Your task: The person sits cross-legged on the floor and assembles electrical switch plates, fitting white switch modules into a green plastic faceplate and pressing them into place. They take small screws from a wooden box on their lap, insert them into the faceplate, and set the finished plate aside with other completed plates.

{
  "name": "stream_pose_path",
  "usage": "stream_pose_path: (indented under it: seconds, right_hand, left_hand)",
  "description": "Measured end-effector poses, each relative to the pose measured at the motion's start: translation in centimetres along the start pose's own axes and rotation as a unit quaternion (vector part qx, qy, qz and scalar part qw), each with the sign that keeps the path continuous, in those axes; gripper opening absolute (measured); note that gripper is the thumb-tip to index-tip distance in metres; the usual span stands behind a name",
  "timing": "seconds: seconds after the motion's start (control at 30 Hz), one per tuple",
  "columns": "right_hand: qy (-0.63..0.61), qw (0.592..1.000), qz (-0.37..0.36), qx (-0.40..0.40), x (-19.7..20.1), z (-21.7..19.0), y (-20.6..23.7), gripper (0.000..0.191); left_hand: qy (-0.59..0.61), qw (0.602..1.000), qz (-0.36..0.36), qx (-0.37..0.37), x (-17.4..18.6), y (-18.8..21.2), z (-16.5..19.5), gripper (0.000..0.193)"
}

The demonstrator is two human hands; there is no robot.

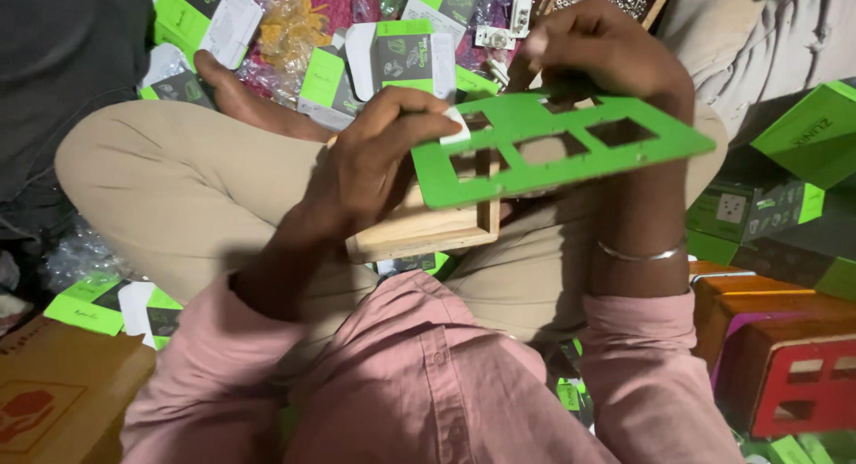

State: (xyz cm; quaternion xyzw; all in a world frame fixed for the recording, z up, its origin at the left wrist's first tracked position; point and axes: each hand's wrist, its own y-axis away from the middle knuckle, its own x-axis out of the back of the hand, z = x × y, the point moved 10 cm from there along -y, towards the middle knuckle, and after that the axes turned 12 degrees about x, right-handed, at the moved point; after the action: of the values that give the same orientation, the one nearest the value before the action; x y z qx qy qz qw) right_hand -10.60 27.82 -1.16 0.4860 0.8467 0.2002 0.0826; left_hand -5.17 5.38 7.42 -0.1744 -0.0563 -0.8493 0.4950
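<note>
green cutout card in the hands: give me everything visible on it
The green card is a flat, thin sheet, cardboard by its look, bright green on the face in view. It has several rectangular cutouts in a row, through which the wooden frame and lap below show. It is held in the air above the lap, roughly level and tilted, long side running left to right. The left hand pinches its left end, with a small white piece at the fingertips; the right hand grips its far edge from above.

Floor: green cartons [401, 58], clear bags [290, 27] strewn.
</note>
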Motion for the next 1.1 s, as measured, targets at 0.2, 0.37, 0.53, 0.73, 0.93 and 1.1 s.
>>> stream_pose_path:
  seconds: [0.2, 0.37, 0.53, 0.73, 0.93, 1.1]
  right_hand:
    - [-0.211, 0.952, 0.152, 0.162, 2.8, 0.4, -0.3, 0.069]
    - [-0.240, 0.886, 0.300, 0.260, 5.4, 1.9, -0.3, 0.073]
    - [-0.094, 0.872, 0.325, 0.355, 5.6, 0.8, -0.2, 0.047]
    - [-0.116, 0.882, 0.294, 0.349, 4.5, 0.4, -1.2, 0.035]
    - [-0.086, 0.896, 0.312, 0.303, 5.5, 1.6, -1.3, 0.041]
    - [-0.032, 0.888, 0.403, 0.220, 14.0, 3.4, 4.7, 0.038]
  left_hand:
    - [0.073, 0.975, 0.004, 0.212, -1.8, -0.8, -7.2, 0.029]
    - [0.435, 0.870, 0.007, 0.233, -3.4, -0.4, -10.5, 0.038]
    - [0.537, 0.784, 0.002, 0.312, -3.8, 0.2, -11.8, 0.049]
    - [0.540, 0.786, -0.024, 0.300, -3.1, -0.6, -11.2, 0.054]
    - [0.525, 0.781, 0.004, 0.339, -2.6, -0.5, -12.1, 0.055]
    - [0.548, 0.770, 0.046, 0.323, 0.2, -0.7, -11.7, 0.055]
